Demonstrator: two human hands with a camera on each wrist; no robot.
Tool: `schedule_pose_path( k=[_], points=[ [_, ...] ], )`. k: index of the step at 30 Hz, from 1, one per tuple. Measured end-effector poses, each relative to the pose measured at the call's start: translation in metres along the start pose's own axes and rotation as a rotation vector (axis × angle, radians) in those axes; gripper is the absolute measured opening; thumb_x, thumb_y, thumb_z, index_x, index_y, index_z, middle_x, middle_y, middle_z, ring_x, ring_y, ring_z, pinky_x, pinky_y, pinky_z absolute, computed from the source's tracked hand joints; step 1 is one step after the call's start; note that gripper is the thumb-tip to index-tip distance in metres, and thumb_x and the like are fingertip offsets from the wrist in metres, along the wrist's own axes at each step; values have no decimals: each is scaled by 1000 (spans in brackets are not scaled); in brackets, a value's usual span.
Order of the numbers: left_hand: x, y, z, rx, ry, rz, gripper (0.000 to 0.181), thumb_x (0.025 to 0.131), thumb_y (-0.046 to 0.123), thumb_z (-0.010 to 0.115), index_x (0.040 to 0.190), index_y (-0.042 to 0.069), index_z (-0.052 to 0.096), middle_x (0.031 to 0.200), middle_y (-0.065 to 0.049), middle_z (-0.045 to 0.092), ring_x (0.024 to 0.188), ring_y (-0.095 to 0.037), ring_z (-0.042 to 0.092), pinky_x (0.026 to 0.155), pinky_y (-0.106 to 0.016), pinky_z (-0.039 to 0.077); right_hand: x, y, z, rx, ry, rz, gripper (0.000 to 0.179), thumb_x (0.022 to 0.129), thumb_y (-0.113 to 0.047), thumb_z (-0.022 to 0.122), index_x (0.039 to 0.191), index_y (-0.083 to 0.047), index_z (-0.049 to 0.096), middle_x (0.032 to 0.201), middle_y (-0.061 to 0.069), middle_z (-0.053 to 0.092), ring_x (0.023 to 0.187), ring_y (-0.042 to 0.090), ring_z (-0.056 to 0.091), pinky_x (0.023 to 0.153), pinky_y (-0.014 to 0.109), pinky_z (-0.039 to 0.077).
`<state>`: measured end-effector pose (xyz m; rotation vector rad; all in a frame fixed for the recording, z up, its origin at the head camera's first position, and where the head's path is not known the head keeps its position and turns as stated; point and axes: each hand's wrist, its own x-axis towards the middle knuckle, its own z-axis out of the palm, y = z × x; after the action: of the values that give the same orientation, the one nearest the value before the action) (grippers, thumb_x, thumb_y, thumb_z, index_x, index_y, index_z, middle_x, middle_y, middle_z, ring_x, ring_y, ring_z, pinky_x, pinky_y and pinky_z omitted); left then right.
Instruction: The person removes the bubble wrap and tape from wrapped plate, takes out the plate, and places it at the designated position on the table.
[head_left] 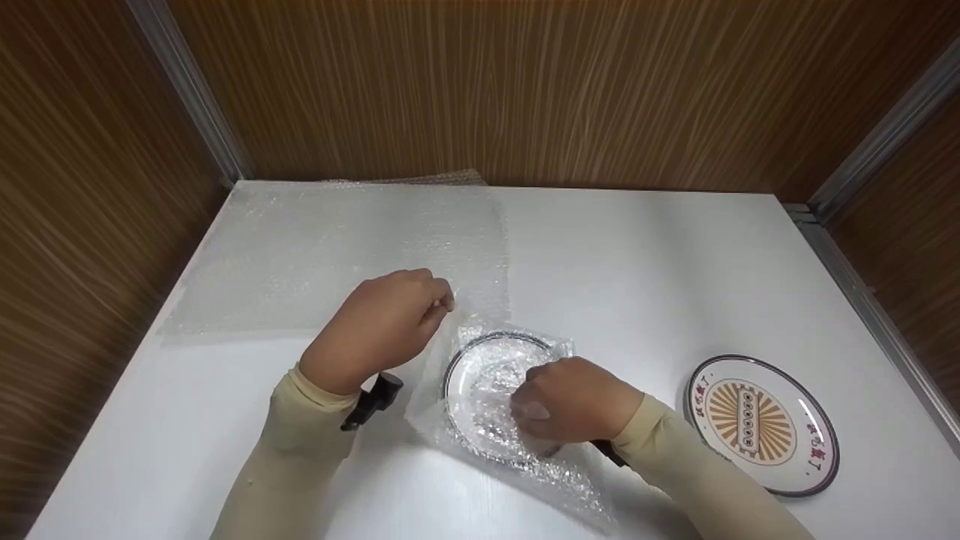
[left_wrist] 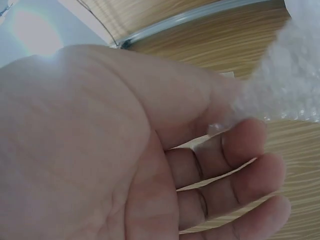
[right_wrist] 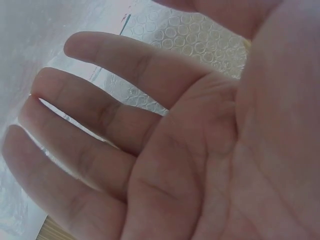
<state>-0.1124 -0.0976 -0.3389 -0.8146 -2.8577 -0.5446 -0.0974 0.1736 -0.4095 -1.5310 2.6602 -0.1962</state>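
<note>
A plate (head_left: 480,375) with a dark rim lies near the middle of the table under a folded piece of bubble wrap (head_left: 574,491). My left hand (head_left: 382,322) is raised beyond the plate's left side; thumb and forefinger pinch an edge of the wrap (left_wrist: 292,80), as the left wrist view shows. Over the plate's right part, my right hand (head_left: 574,401) rests on the wrap, palm down. Its fingers (right_wrist: 115,57) are spread and loosely extended in the right wrist view, with bubble wrap behind them. Part of the plate is hidden beneath this hand.
On the right lies a second plate (head_left: 750,424), dark-rimmed, with an orange sunburst and red lettering. Flat bubble wrap sheets (head_left: 322,255) cover the table's back left. Wood-grain panels (head_left: 480,90) wall in the white table (head_left: 637,277) at the back and sides.
</note>
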Motion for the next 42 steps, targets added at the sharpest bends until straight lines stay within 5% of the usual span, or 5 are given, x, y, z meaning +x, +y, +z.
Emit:
schedule_pose_path(
  k=[8,17,26,34,42],
  points=[
    [-3,-6,-3,12,91,-61,23,96,2,50,97,11,72,86,0,73,72,-17,63,69,-40,54,0,-3,-1,6,-12,24,9,87,-20,72,79,-21,72,69,-9,59,67,8,58,59,29,52],
    [-3,-19,-5,28,82,-170,20,91,-3,48,84,8,64,70,-2,59,63,-17,49,60,-37,47,-1,-2,0,9,-13,37,8,88,-20,72,80,-21,73,71,-9,62,68,8,59,60,29,53],
    [3,-38,-5,-19,-59,-266,17,87,-3,51,86,7,65,78,-5,62,69,-20,52,64,-38,46,-2,-1,0,-6,-9,16,4,86,-19,74,83,-21,74,74,-9,64,69,8,61,58,29,53],
    [9,-59,-6,-90,-209,-383,35,88,-3,48,118,4,65,97,-11,70,79,-25,56,70,-40,48,-3,0,0,5,-11,26,4,84,-19,76,86,-23,75,78,-7,65,69,9,62,60,31,54],
    [3,-88,2,-96,-323,-438,22,93,-2,49,100,5,69,99,-12,67,83,-27,55,68,-39,47,-1,-1,0,6,-4,20,5,84,-17,75,84,-22,75,76,-8,64,69,8,61,61,30,54]
  ],
)
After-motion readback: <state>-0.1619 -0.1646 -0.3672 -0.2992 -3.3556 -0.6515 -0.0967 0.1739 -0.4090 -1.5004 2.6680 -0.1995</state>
